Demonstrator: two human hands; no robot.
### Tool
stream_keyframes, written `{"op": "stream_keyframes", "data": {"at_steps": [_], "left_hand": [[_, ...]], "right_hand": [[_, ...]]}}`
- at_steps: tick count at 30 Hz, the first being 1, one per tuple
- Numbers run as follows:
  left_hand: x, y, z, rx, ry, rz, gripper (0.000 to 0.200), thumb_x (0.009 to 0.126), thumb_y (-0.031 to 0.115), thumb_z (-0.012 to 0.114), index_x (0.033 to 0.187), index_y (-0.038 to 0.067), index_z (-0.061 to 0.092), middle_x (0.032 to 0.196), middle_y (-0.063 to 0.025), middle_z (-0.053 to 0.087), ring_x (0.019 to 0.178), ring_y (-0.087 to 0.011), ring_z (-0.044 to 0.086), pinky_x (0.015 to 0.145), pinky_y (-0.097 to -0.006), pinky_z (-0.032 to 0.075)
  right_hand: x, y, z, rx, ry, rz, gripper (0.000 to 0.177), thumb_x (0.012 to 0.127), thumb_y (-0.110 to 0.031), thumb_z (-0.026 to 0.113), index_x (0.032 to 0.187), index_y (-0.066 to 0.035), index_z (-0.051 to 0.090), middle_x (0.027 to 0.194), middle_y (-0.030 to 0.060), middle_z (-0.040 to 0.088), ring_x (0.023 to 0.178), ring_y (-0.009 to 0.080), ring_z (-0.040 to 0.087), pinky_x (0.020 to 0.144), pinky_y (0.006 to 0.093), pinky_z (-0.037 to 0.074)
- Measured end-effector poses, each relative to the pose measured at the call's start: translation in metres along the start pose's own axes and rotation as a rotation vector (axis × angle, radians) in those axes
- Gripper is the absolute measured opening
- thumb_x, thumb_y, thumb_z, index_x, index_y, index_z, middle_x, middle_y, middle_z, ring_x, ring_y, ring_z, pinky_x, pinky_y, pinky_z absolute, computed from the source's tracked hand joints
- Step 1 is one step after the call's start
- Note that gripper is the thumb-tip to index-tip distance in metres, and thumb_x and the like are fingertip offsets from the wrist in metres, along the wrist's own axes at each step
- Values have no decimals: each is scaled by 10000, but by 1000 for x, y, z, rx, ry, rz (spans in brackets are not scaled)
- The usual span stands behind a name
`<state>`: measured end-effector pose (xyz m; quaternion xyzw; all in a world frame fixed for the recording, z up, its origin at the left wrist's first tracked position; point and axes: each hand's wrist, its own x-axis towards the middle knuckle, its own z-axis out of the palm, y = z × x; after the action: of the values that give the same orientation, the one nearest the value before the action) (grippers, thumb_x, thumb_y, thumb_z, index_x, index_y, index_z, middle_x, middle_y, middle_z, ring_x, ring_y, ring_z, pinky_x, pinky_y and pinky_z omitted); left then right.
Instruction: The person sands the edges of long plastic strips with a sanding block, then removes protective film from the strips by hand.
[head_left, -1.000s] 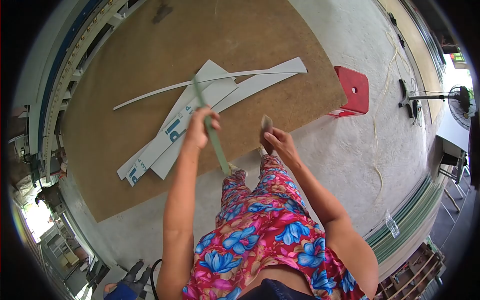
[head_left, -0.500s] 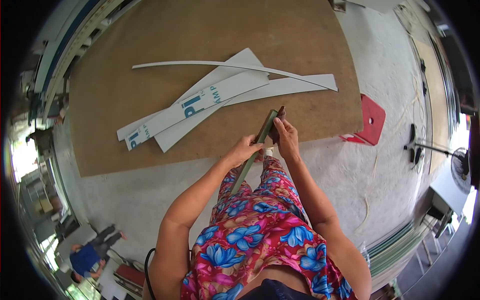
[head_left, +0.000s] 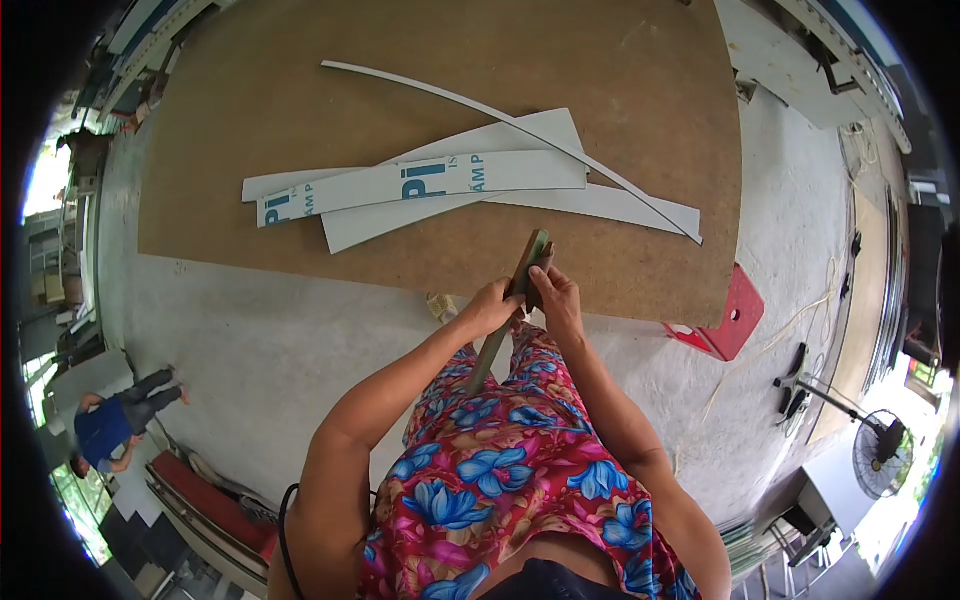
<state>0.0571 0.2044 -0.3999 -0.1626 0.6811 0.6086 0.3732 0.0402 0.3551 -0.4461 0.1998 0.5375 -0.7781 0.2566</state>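
My left hand is wrapped around a long, narrow green bar, which slants up from my lap towards the board's edge. My right hand pinches a small dark brown piece against the bar's right side, near its upper end. What exactly this brown piece is, I cannot make out. Beyond both hands, several white strips with blue lettering lie crossed on a large brown board. A thin, curved white strip rests across them.
A red bracket-like part juts out under the board's right corner. Further right stand a floor fan and a cable on the concrete floor. Another person in a blue shirt is at the far left, beside a red-topped bench.
The view has turned, so the board and white strips appear rotated clockwise. Both hands keep hold of the bar and brown piece, and the bar's upper end shows slightly lower.
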Motion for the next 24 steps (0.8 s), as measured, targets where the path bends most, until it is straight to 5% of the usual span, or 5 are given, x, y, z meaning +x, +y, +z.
{"op": "stream_keyframes", "data": {"at_steps": [6,12,18,24], "left_hand": [[-4,-4,3,18,-75,-3,260,922,154,516,1091,-43,505,771,-85,622,632,-159,638,593,-303,521],[18,-46,-11,-190,208,68,249,930,182,522,1072,-22,498,751,-86,597,612,-149,597,562,-298,491],[20,-96,-32,-809,512,15,180,912,175,541,971,26,459,712,-86,560,562,-175,567,487,-311,462],[23,-139,-34,-1019,679,-14,169,907,148,543,988,62,423,779,-107,561,631,-226,581,544,-343,463]], "right_hand": [[25,-5,-21,163,-14,64,206,895,-244,623,919,-40,623,722,17,620,557,105,568,475,227,423],[41,1,-46,187,318,14,200,896,-231,609,884,-31,611,740,37,618,616,123,597,492,223,425],[76,37,-101,-812,269,-1,254,830,-231,650,959,-13,639,766,99,648,730,167,637,572,285,475],[78,19,-77,-1180,148,-266,317,758,-198,670,1036,-48,636,851,156,641,796,298,638,714,365,493]]}}
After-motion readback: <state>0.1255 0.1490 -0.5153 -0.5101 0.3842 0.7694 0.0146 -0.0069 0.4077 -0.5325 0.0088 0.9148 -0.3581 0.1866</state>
